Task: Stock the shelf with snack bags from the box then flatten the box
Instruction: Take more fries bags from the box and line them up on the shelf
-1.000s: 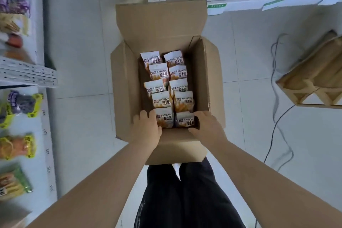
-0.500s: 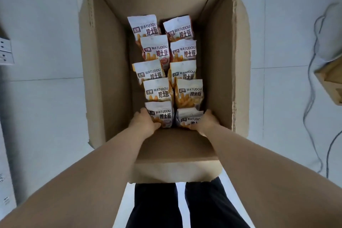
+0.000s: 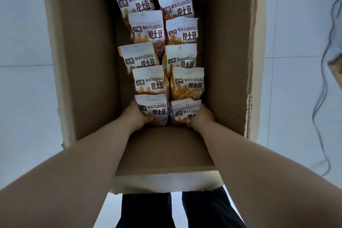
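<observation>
I see the left hand [image 3: 136, 115] pinching the left bag [image 3: 154, 109] and right hand [image 3: 201, 116] pinching the right bag [image 3: 185, 112] at the near end of the box [image 3: 83, 61], so I reckon a slack pinch could slip or topple rear bags [image 3: 148, 81].

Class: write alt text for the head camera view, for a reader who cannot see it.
The left hand grips the near left bag and the right hand the near right bag, inside an open cardboard box on a tiled floor. Ten snack bags stand there in two columns of five.
</observation>
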